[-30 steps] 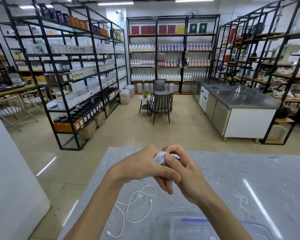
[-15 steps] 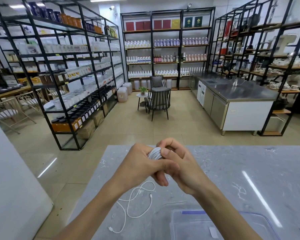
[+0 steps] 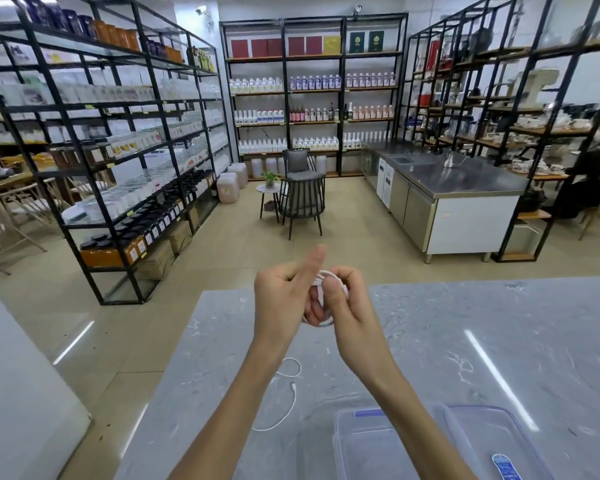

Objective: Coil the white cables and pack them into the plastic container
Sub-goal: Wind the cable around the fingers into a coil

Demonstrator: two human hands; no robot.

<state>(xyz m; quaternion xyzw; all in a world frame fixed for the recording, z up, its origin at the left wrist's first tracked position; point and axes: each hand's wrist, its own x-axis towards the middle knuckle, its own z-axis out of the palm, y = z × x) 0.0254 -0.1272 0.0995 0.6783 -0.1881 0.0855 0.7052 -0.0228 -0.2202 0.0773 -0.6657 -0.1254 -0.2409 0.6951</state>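
You are lifting your left thumb clear of the bundle that both hands were clasping 0.5 s ago, so the coiled cable [image 3: 326, 274] is now showing as an open loop held up between them. Your left hand [image 3: 279, 299] is curling its fingers at the loop, and your right hand [image 3: 347, 306] is pinching it. 1 loose cable [image 3: 294, 400] is lying on the table [image 3: 465, 323] beside the plastic container [image 3: 336, 424]. This coil is looking nearly done, though it is not yet packed.

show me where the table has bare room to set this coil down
Widest bare table lies right of the right hand, beyond the plastic container. A narrower strip runs along its left edge. Crowded: near edge, with loose cable and container.
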